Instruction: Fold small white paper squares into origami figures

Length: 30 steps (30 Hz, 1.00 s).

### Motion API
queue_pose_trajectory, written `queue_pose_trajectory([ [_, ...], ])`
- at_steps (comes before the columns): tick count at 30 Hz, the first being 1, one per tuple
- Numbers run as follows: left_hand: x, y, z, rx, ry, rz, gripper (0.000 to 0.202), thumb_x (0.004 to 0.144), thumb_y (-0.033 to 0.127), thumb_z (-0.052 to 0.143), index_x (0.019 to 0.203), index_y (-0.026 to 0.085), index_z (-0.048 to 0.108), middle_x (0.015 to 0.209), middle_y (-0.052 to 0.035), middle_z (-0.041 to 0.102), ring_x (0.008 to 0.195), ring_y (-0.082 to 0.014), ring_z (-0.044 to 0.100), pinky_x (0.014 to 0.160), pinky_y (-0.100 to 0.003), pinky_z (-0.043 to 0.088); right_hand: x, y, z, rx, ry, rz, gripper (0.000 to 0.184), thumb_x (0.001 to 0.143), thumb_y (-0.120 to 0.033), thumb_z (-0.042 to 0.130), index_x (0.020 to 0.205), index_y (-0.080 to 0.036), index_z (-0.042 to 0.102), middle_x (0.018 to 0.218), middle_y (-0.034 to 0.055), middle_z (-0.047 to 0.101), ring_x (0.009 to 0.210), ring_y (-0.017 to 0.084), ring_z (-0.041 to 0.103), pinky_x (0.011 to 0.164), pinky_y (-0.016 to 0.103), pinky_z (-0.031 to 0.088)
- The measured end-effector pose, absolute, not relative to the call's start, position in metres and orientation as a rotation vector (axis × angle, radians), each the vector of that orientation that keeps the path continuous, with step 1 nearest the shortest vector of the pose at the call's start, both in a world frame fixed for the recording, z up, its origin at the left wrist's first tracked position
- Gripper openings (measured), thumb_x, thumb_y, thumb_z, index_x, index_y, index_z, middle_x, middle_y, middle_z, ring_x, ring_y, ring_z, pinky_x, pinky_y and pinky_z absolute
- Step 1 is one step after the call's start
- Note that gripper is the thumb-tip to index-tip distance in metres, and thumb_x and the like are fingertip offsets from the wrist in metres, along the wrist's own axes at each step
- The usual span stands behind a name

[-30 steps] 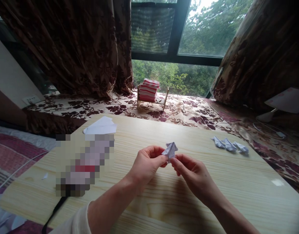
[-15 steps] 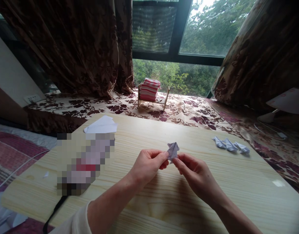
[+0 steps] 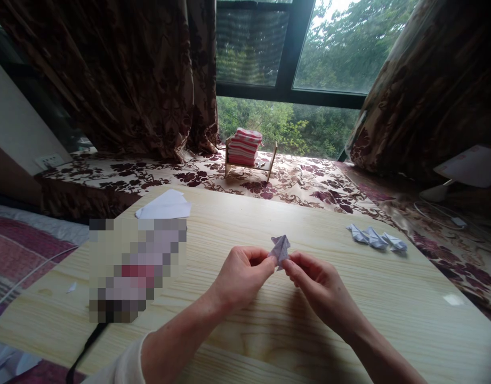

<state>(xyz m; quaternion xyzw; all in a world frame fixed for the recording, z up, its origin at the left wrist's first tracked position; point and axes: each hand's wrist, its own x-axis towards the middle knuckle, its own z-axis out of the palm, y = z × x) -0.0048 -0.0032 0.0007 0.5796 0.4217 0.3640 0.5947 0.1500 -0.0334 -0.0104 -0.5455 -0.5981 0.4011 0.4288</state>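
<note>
A small folded white paper piece (image 3: 280,246) is held just above the light wooden table (image 3: 389,309). My left hand (image 3: 242,276) pinches its left lower edge with thumb and fingers curled. From the right, my right hand (image 3: 318,289) pinches the same piece, fingers closed around its base. The paper's pointed top sticks up between the two hands.
Three folded paper pieces (image 3: 376,238) lie in a row at the table's right. White paper sheets (image 3: 164,205) lie at the far left, beside a blurred-out patch. A small wooden rack with striped cloths (image 3: 247,149) stands on the patterned window ledge. A white lamp (image 3: 465,173) is at right.
Both hands have dropped slightly toward the table with the folded paper, which has turned a little between the fingers. Nothing else has moved.
</note>
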Motion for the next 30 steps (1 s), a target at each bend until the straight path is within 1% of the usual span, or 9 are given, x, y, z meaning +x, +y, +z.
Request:
queue_pose_trajectory([
  [5,-0.0034,-0.0030,0.0029,1.249,0.907,0.837,0.026,0.071,0.032,0.060,0.052,0.015,0.057,0.055,0.0002,0.052,0.057,-0.0113,0.044,0.059,-0.025,0.034,0.1496,-0.0332,-0.0063,-1.345,-1.412,1.118,0.030,0.079,-0.045,0.058,0.066,-0.018,0.059,0.063,0.0000,0.053,0.061,0.013,0.046,0.056,0.025,0.038],
  [8,-0.0038,-0.0031,0.0048,1.241,0.874,0.841,0.025,0.071,0.031,0.061,0.053,0.014,0.058,0.056,-0.0005,0.053,0.059,-0.0115,0.045,0.060,-0.025,0.035,0.1495,-0.0330,-0.0059,-1.345,-1.318,1.206,0.033,0.077,-0.047,0.059,0.064,-0.017,0.057,0.061,-0.0004,0.050,0.059,0.012,0.043,0.055,0.026,0.037],
  [11,-0.0045,-0.0040,0.0050,1.297,0.836,0.839,0.023,0.073,0.029,0.059,0.056,0.013,0.061,0.058,-0.0008,0.054,0.060,-0.0115,0.044,0.060,-0.024,0.034,0.1499,-0.0326,-0.0088,-1.344,-1.244,1.253,0.035,0.076,-0.047,0.059,0.062,-0.016,0.056,0.059,-0.0010,0.048,0.056,0.011,0.041,0.053,0.026,0.035],
  [14,-0.0046,-0.0050,0.0036,1.358,0.796,0.841,0.023,0.076,0.027,0.057,0.060,0.013,0.063,0.060,-0.0011,0.056,0.061,-0.0118,0.045,0.060,-0.024,0.035,0.1508,-0.0320,-0.0124,-1.363,-1.237,1.238,0.036,0.077,-0.047,0.059,0.058,-0.017,0.054,0.055,-0.0021,0.046,0.053,0.011,0.039,0.052,0.025,0.033],
  [19,-0.0042,-0.0048,0.0022,1.360,0.928,0.830,0.027,0.076,0.029,0.056,0.053,0.015,0.058,0.055,-0.0005,0.053,0.059,-0.0125,0.046,0.058,-0.024,0.035,0.1514,-0.0329,-0.0132,-1.414,-1.317,1.122,0.036,0.077,-0.048,0.059,0.059,-0.018,0.056,0.056,-0.0017,0.047,0.054,0.012,0.041,0.052,0.025,0.033],
  [23,-0.0050,-0.0038,0.0027,1.368,0.951,0.838,0.031,0.077,0.031,0.053,0.051,0.015,0.056,0.055,-0.0005,0.052,0.058,-0.0127,0.046,0.059,-0.024,0.036,0.1506,-0.0342,-0.0123,-1.419,-1.371,1.044,0.037,0.079,-0.049,0.057,0.056,-0.019,0.054,0.057,-0.0012,0.047,0.056,0.013,0.041,0.052,0.025,0.033],
  [28,-0.0064,-0.0037,0.0014,1.418,0.915,0.823,0.027,0.076,0.027,0.053,0.051,0.015,0.053,0.056,0.0003,0.051,0.060,-0.0125,0.046,0.060,-0.024,0.036,0.1507,-0.0346,-0.0132,-1.416,-1.385,1.062,0.040,0.080,-0.049,0.055,0.054,-0.019,0.051,0.056,-0.0016,0.046,0.056,0.012,0.041,0.051,0.025,0.032],
  [30,-0.0066,-0.0042,0.0008,1.444,0.875,0.826,0.026,0.076,0.026,0.052,0.053,0.015,0.054,0.057,0.0005,0.051,0.061,-0.0123,0.046,0.060,-0.024,0.036,0.1508,-0.0343,-0.0134,-1.423,-1.370,1.096,0.039,0.080,-0.049,0.055,0.055,-0.019,0.052,0.055,-0.0019,0.045,0.054,0.012,0.041,0.050,0.025,0.032],
])
